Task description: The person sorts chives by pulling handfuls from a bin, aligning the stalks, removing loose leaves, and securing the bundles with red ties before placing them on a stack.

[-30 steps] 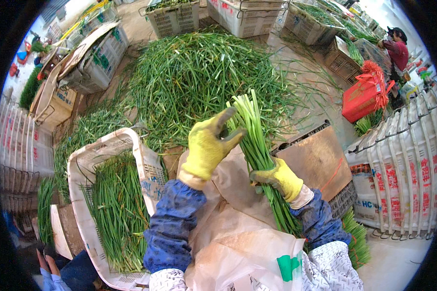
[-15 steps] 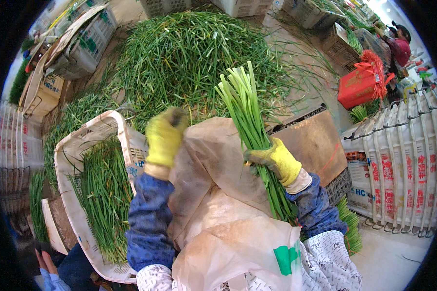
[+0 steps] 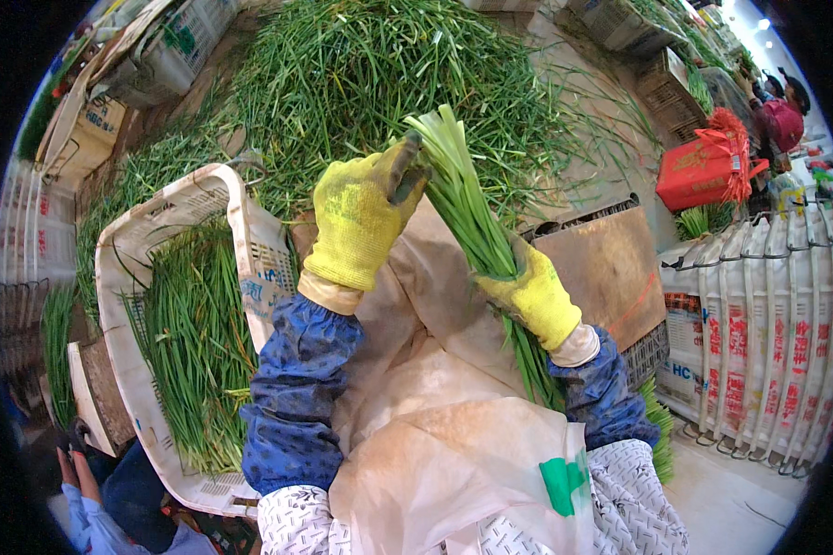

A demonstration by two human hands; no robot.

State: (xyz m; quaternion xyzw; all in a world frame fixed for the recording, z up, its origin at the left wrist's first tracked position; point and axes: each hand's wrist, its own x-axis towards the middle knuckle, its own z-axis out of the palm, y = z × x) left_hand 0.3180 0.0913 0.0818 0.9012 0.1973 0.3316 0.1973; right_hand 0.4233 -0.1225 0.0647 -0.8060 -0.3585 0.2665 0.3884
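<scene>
My right hand point(image 3: 535, 294), in a yellow glove with a dirty grey palm, is closed around the middle of a bunch of garlic chives point(image 3: 472, 208). The bunch leans up and to the left over my lap, pale stem ends at the top, green leaves trailing below the hand. My left hand point(image 3: 366, 217), gloved alike, has its thumb and fingers bent together at the left edge of the stems, just below the pale ends. A beige plastic apron point(image 3: 435, 370) covers my lap under both hands.
At my left, a white plastic crate point(image 3: 120, 342) holds more chives. A big heap of loose green leaves point(image 3: 389, 74) lies ahead. A brown board point(image 3: 606, 268) rests on a dark crate to the right, with a red bag point(image 3: 694, 171) beyond. Another person's hands point(image 3: 81, 472) show at lower left.
My left hand has moved right and up to the stem ends, from a blurred, separate position. The bunch has shifted slightly, and the view has tilted a little.
</scene>
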